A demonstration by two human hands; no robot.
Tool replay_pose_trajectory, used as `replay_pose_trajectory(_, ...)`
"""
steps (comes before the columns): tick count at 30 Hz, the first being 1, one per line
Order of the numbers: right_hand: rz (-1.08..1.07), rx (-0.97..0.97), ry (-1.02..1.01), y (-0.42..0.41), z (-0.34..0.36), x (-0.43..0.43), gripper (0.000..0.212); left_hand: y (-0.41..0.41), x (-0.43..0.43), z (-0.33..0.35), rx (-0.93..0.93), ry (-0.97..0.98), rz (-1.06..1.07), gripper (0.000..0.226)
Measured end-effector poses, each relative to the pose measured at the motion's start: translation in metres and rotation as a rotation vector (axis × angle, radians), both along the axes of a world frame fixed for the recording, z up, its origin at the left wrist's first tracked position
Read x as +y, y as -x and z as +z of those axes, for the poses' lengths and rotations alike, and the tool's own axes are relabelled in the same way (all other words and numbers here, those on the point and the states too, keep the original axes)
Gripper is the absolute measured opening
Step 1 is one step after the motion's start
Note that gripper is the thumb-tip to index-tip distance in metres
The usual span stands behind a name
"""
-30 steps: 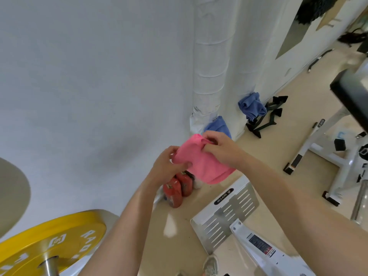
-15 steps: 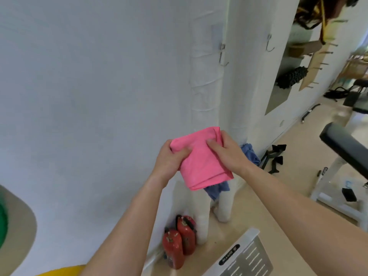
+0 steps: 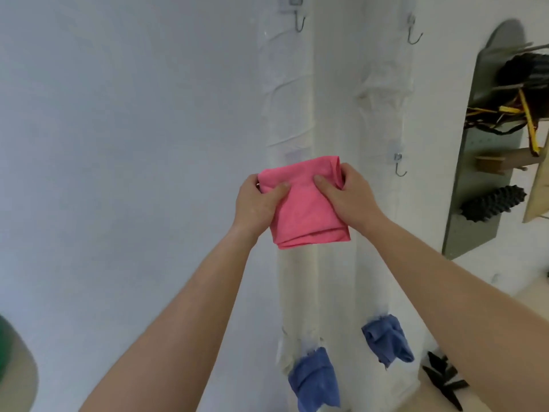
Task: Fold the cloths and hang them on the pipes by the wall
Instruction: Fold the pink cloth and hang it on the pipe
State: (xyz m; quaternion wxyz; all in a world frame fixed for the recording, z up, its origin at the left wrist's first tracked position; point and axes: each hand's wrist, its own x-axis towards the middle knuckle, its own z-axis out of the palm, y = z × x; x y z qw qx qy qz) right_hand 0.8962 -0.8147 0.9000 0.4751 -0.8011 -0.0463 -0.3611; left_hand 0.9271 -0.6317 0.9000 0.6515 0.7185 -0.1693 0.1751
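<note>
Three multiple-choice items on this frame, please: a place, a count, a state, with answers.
1. Where are the blue cloths? A on the top hooks B low on the pipes C on a bench
2. How many blue cloths? A one B two C four
3. The pink cloth is: A folded, held in both hands B hung on a hook C spread on the floor
Answers: B, both sit low on the pipes; B, two show; A, left hand and right hand grip its folded top.
</note>
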Motion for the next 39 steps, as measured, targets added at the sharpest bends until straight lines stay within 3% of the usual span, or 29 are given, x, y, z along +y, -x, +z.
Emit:
replay_pose_trajectory(5, 0.061, -0.009, 0.024, -0.04, 0.034, -0.033, 0.034, -0.025, -0.027, 0.036, -0.032, -0.023, 0.152, 0.04)
replay_pose_trajectory(12, 0.184, 0.216, 0.086, -0.094, 0.028, -0.063, 0.033, -0.049, -0.035, 0.027, 0.084, -0.053, 0.248, 0.034)
replay_pose_trajectory(19, 0.38, 0.461, -0.111, -0.109, -0.016, -0.065, 0.022, -0.062, -0.032, -0.016, 0.232, -0.033, 0.204, 0.029)
replay_pose_trajectory(22, 0.402, 0.474, -0.224, -0.105, -0.031, -0.066, 0.034, -0.062, -0.034, -0.034, 0.274, -0.01, 0.177, 0.033)
replay_pose_trajectory(24, 0.394, 0.326, -0.231, -0.103, -0.035, -0.07, 0.049, -0.063, -0.034, -0.039, 0.162, -0.093, 0.268, 0.038)
replay_pose_trajectory(26, 0.358, 0.097, -0.11, -0.101, -0.033, -0.073, 0.057, -0.059, -0.036, -0.04, -0.06, -0.198, 0.376, 0.039)
replay_pose_trajectory(28, 0.326, -0.063, 0.128, -0.099, -0.03, -0.073, 0.053, -0.053, -0.04, -0.038, -0.32, -0.358, 0.454, 0.029)
replay_pose_trajectory(30, 0.329, -0.064, 0.259, -0.095, -0.028, -0.072, 0.05, -0.046, -0.043, -0.039, -0.494, -0.544, 0.501, 0.012)
replay_pose_trajectory(34, 0.527, 0.201, 0.034, -0.08, -0.027, -0.07, 0.024, -0.04, -0.049, -0.053, -0.432, -0.507, 0.422, 0.022)
replay_pose_trajectory(36, 0.546, 0.243, -0.031, -0.078, -0.031, -0.067, 0.043, -0.038, -0.055, -0.055, -0.358, -0.463, 0.383, 0.033)
replay_pose_trajectory(39, 0.512, 0.263, 0.002, -0.077, -0.039, -0.062, 0.027, -0.039, -0.059, -0.059, -0.309, -0.4, 0.36, 0.034)
